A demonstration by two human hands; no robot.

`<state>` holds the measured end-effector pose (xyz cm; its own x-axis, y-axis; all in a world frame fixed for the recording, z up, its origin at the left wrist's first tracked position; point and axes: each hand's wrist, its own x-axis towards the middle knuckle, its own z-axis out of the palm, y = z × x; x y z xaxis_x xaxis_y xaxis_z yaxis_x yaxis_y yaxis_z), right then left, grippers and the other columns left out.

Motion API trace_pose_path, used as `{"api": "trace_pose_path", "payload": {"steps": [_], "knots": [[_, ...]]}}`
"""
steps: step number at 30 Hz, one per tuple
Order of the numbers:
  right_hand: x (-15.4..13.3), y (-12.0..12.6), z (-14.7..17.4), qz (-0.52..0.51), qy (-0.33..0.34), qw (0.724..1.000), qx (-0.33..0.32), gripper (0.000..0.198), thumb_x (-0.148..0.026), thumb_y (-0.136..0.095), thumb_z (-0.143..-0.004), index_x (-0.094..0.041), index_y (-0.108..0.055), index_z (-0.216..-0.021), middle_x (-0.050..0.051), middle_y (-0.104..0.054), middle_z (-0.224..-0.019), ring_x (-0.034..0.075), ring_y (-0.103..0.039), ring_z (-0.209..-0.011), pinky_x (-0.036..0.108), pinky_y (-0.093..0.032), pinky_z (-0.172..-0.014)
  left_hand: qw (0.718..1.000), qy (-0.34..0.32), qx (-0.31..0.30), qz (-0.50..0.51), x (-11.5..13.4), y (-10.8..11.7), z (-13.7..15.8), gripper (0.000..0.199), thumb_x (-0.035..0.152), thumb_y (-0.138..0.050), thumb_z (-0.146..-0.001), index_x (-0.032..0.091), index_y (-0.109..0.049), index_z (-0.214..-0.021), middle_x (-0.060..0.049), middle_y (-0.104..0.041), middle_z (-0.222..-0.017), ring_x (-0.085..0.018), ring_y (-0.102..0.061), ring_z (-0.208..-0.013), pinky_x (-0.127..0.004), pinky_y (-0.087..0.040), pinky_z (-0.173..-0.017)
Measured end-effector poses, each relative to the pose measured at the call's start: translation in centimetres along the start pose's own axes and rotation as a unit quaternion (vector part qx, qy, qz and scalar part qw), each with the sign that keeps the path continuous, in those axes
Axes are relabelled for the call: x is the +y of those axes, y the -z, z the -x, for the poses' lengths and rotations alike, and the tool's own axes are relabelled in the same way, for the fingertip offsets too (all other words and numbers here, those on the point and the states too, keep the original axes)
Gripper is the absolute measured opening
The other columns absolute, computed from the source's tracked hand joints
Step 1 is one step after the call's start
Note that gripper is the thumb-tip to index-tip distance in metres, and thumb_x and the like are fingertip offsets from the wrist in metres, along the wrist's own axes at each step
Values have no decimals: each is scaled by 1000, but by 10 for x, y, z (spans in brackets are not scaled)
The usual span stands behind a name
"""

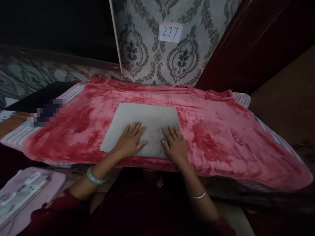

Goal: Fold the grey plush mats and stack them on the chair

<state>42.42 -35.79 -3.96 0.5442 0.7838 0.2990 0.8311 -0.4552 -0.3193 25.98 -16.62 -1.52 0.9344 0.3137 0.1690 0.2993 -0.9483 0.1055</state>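
Centrally, a grey cloth (145,126) lies flat on a red blanket (216,137) covering the worktop; left hand (129,141) and right hand (175,146) rest palm-down on its near edge, fingers (135,128) released and spread, grasping nothing; beyond the fingertips the cloth extends toward patterned wallpaper (152,55) bearing a paper label "277" (170,32); a pale bangle (94,177) circles the left wrist.

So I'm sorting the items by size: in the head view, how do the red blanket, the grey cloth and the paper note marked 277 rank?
1. red blanket, covering the tabletop
2. grey cloth, lying on it under both hands
3. paper note; it sits farther back on the wall, so its true size is uncertain
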Motion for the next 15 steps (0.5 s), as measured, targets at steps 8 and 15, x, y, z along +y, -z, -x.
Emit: {"api": "trace_pose_path", "payload": {"steps": [8,15], "knots": [[47,-15,-5,-251,-98,955,122,69,-44,-48,-96,-17,-37,-158,17,-41,-161,27,-40,-148,53,-37,-119,939,267,121,182,-67,18,23,65,43,-58,-89,17,-50,-149,-15,-42,-162,-35,-38,-150,-54,-35,-122],[62,-4,-28,-452,-173,872,71,73,-40,-60,-85,-18,-45,-153,15,-57,-149,29,-59,-132,49,-51,-107,699,409,173,561,-83,41,14,74,32,-81,-70,16,-60,-139,-12,-75,-119,-24,-73,-97,-30,-61,-78]]}}
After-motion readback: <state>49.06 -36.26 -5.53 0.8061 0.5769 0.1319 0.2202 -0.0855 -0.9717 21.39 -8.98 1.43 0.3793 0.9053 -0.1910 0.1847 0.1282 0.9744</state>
